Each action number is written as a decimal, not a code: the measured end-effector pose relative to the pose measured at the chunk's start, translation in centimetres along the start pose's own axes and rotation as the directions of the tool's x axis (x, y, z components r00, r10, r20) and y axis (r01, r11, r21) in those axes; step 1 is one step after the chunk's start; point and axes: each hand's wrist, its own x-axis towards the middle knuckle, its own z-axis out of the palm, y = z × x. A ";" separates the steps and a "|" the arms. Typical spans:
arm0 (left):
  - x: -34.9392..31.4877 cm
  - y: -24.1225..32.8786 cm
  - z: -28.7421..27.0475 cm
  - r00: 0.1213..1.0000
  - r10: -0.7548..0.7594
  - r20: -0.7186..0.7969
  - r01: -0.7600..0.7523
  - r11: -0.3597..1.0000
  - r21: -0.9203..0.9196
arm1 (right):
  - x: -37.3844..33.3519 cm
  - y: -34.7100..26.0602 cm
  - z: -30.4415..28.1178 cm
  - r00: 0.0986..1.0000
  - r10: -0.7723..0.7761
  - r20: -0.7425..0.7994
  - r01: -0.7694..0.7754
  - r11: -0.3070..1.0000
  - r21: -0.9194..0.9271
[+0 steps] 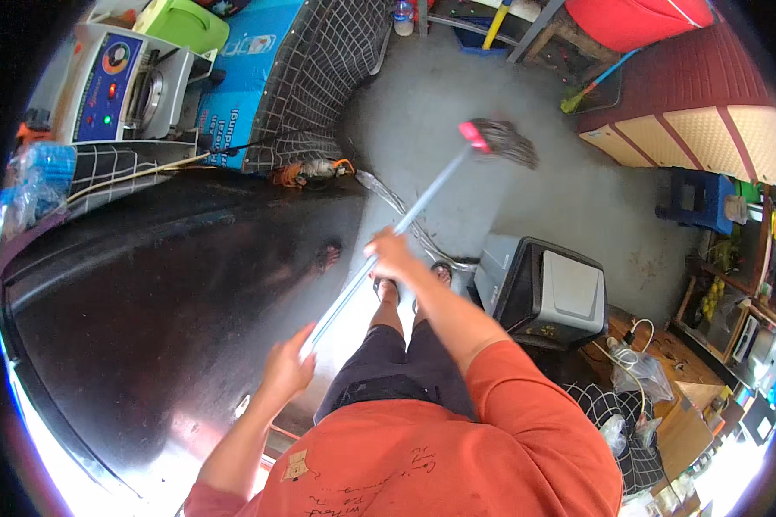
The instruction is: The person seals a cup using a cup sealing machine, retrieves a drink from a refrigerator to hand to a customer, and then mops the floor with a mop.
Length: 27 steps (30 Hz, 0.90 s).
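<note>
A mop [435, 187] with a pale blue pole slants up and away from me to the right. Its pink socket and dark, stringy head lie on the grey floor ahead, the strands blurred. My left hand [286, 366] is closed round the top end of the pole, near my waist. Farther along, about mid-pole, my right hand [394, 252] wraps round it too. Below the right hand, my sandalled feet show on the floor.
A large dark glossy surface [164, 310] fills the left. Right of my feet stands a black and grey bin-like box [569, 293]. A silvery strip [397, 202] crosses the floor. A blue stool [697, 200] and maroon-and-cream furniture [707, 129] are at right; a blue-panelled machine [108, 86] sits far left.
</note>
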 end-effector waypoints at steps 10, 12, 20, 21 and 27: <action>-1.0 2.2 -0.3 0.774 -0.556 0.304 0.622 0.573 -0.534 | 5.8 -4.8 1.9 0.898 -0.207 0.388 0.197 0.978 0.066; 4.7 1.5 2.7 0.822 -0.509 0.257 0.554 0.609 -0.567 | 9.7 -1.0 -1.3 0.878 -0.191 0.439 0.254 0.963 -0.090; 10.8 0.2 2.5 0.896 -0.282 0.344 0.444 0.517 -0.732 | 16.6 2.5 -4.7 0.874 -0.300 0.382 0.368 0.923 -0.118; 8.1 0.4 1.6 0.876 -0.292 0.383 0.481 0.481 -0.733 | 14.6 1.9 -3.2 0.876 -0.300 0.378 0.313 0.949 0.028; -2.2 3.9 -5.2 0.643 -0.414 0.645 0.701 -0.023 -0.713 | 5.7 -8.0 -0.6 0.859 -0.349 0.374 0.256 0.926 0.276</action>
